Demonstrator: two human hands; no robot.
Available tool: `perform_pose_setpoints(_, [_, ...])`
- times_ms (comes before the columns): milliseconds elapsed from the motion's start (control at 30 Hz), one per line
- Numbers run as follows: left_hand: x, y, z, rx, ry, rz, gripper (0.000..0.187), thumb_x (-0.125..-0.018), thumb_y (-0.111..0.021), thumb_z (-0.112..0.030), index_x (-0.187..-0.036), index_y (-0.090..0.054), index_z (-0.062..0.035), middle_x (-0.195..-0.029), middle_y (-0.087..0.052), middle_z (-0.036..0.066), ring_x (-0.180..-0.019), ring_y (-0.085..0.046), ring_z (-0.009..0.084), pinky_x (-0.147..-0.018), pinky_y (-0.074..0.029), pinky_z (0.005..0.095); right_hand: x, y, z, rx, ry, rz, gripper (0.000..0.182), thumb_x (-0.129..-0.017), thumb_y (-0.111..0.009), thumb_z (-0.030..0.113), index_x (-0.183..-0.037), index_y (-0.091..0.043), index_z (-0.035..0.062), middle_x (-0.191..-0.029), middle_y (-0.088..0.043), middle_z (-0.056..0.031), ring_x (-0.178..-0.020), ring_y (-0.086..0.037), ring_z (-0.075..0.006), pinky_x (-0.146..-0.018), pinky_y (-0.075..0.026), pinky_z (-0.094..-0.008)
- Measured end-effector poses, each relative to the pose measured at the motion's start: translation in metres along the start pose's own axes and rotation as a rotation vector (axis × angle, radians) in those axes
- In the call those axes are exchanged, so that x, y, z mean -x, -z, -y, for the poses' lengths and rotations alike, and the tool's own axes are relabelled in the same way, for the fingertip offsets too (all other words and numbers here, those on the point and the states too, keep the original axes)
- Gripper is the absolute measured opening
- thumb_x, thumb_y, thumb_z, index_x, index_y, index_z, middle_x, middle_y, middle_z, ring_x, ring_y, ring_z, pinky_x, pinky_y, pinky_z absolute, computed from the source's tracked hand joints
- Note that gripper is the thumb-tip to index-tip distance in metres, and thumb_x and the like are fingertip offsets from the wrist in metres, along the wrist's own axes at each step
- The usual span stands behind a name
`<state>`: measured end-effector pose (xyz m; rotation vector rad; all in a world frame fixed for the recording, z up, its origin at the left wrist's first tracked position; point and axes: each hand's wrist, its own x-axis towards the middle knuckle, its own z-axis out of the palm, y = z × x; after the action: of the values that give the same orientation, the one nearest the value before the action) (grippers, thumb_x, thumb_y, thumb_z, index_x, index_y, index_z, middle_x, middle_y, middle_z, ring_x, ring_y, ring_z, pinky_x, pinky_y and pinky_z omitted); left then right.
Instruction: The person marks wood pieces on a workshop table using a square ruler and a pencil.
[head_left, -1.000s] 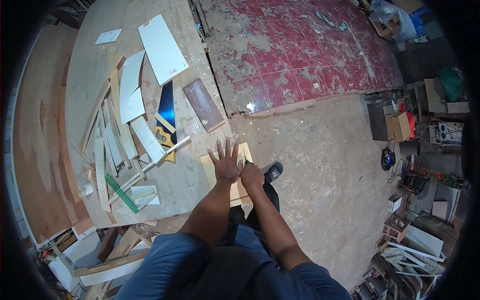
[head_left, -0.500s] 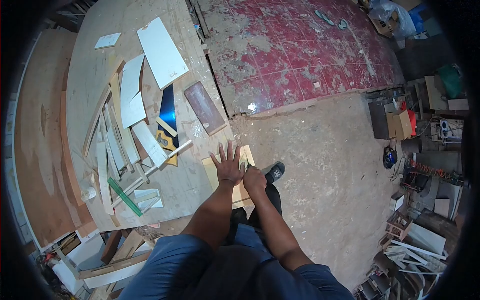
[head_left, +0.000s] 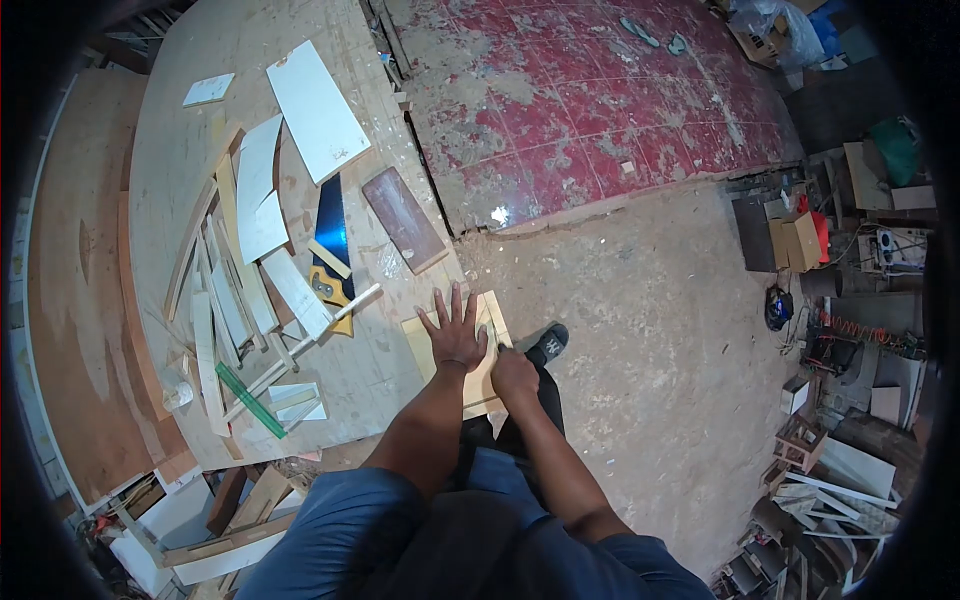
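My left hand (head_left: pixel 457 335) lies flat with fingers spread on a pale wooden board (head_left: pixel 420 345) at the worktable's near edge. Beside it, my right hand (head_left: pixel 515 375) is closed in a fist at the board's right side. A small dark end shows at the top of that fist, but most of what it grips is hidden. Left of the board, a handsaw with a yellow handle (head_left: pixel 328 287) and a blue-black blade rests on the table. A brown rectangular block (head_left: pixel 404 220) lies just beyond the board.
On the worktable (head_left: pixel 365 390) are a white panel (head_left: pixel 318 112), several wooden strips and a green strip (head_left: pixel 250 400). Bare concrete floor (head_left: pixel 640 330) stretches to the right, with a red tiled floor (head_left: pixel 600 90) beyond. Boxes (head_left: pixel 797 243) and scrap wood line the far right.
My right hand has drawn slightly back toward my body along the board's right side. The left hand stays pressed on the board. The whole view has shifted a little.
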<state>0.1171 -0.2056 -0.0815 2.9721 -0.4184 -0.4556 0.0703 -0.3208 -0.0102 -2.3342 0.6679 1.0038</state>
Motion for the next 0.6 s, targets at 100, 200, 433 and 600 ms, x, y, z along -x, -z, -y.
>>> perform_pose_setpoints(100, [0.0,-0.002,0.001,-0.001,0.011,-0.005,0.073,-0.091,-0.045,-0.049,-0.155,-0.022,-0.0235,-0.165,-0.005,0.01,-0.149,0.003,0.0428,-0.109,0.006,0.0753,0.044,0.008,-0.004,0.005,-0.093,0.023,0.031,-0.093,-0.046,0.017,-0.107,-0.067,-0.0016,-0.112,-0.067,-0.0259,-0.104,-0.066,-0.0405,-0.088,-0.054,-0.0483])
perform_pose_setpoints(200, [0.0,-0.005,0.001,0.018,0.006,-0.028,0.072,-0.091,-0.046,-0.048,-0.155,-0.023,-0.0233,-0.164,-0.006,0.01,-0.149,0.001,0.043,-0.109,0.005,0.0755,0.046,0.015,0.005,0.024,-0.037,0.044,0.032,-0.096,-0.046,0.016,-0.114,-0.065,-0.0022,-0.113,-0.067,-0.0251,-0.106,-0.066,-0.0392,-0.088,-0.055,-0.0457])
perform_pose_setpoints(433, [-0.001,-0.001,0.0,0.008,0.001,-0.046,0.073,-0.09,-0.048,-0.047,-0.154,-0.026,-0.0226,-0.164,-0.007,0.011,-0.149,-0.001,0.0433,-0.108,0.004,0.0759,0.009,-0.03,-0.006,0.042,-0.041,-0.026,0.032,-0.096,-0.046,0.022,-0.106,-0.065,-0.0011,-0.102,-0.069,-0.0263,-0.098,-0.068,-0.0412,-0.082,-0.056,-0.0487])
perform_pose_setpoints(600, [0.002,-0.003,0.001,0.043,-0.022,-0.075,0.075,-0.089,-0.047,-0.045,-0.155,-0.023,-0.0177,-0.164,-0.006,0.014,-0.148,-0.001,0.046,-0.108,0.002,0.0753,0.049,0.022,-0.008,0.029,-0.001,-0.044,0.035,-0.1,-0.04,0.026,-0.11,-0.056,-0.0031,-0.095,-0.068,-0.0301,-0.092,-0.068,-0.0456,-0.08,-0.054,-0.0534])
